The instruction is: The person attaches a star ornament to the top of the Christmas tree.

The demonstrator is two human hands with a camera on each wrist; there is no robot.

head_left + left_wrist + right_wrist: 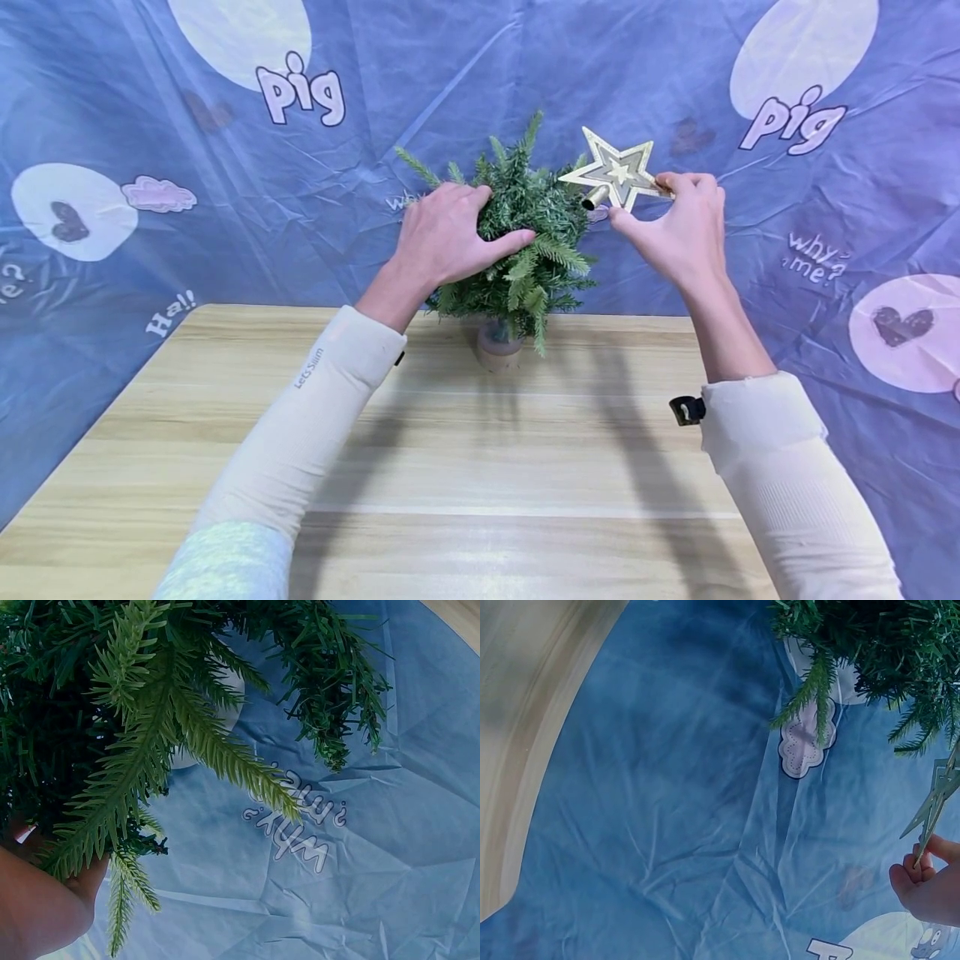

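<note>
Left hand (442, 237) is gripping the bristly needle branches of the small artificial Christmas tree (517, 242) between curled fingers and thumb, while right hand (678, 229) is pinching a glittery gold five-pointed star topper (617, 172) at its fingertips, just beside the treetop.

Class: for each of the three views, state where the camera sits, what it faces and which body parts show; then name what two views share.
Head: above, facing down at the left hand gripping the small tree, the right hand pinching the gold star.
Left wrist: under the branches; palm edge shows.
Right wrist: faces the cloth; fingertips show.
Shared: tree.
</note>
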